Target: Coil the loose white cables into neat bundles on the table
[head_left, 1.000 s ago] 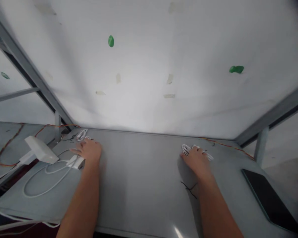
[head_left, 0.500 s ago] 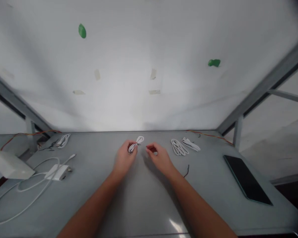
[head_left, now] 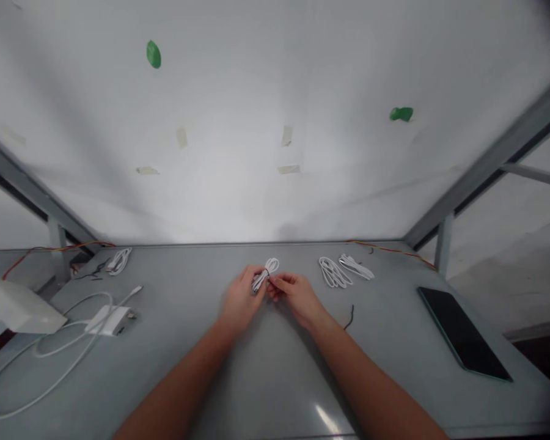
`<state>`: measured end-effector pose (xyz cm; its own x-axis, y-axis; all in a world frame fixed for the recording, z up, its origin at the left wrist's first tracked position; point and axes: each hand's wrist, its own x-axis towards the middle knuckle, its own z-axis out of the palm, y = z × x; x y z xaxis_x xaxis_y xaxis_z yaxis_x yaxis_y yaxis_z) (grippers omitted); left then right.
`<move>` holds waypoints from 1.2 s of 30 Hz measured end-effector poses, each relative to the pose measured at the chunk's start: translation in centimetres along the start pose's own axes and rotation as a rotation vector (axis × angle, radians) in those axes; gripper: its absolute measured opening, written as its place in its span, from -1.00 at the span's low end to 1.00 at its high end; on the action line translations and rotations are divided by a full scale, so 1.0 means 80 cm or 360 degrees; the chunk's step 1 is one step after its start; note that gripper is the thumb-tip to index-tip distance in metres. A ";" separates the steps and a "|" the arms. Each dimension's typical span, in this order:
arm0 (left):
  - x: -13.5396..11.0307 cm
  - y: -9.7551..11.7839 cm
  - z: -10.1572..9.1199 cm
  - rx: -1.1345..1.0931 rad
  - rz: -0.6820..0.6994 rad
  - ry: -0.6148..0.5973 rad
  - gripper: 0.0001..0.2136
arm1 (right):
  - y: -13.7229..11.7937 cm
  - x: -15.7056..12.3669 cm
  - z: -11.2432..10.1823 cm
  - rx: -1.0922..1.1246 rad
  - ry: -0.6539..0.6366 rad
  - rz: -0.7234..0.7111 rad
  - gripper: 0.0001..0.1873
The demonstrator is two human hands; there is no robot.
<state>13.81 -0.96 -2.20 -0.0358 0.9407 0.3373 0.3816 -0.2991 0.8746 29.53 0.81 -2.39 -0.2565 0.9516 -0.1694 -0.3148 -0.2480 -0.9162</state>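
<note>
Cable coil sits pinched in both your grips — left hand, right hand — loosen either and loops may spring apart.

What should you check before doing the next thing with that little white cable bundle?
1. Left hand has a grip on the small coiled white cable bundle: ok.
2. Right hand touches the bundle at its black tie: ok.
3. Tie fully closed or loose: cannot tell.
4. Bundle kept apart from the two other white cable coils to the right: ok.
5. Bare grey tabletop under the hands: ok.
6. Flat black tablet well off to the right: ok.
</note>
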 end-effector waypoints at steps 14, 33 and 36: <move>0.000 -0.002 0.006 -0.0603 -0.0159 0.0003 -0.61 | -0.007 0.002 -0.012 -0.0942 0.0147 -0.0495 -0.81; -0.002 -0.022 0.010 -0.0523 -0.0286 -0.0394 -0.55 | -0.014 -0.008 -0.011 -0.1432 -0.0021 -0.0682 -0.90; -0.001 -0.019 0.012 -0.0961 -0.0565 -0.0522 -0.52 | -0.014 -0.009 -0.013 -0.1539 0.0032 -0.0697 -0.86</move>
<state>14.09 -0.45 -3.89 0.2493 0.9677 -0.0369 -0.1748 0.0825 0.9812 30.99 0.58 -1.61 -0.2787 0.9280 0.2474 0.4868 0.3586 -0.7965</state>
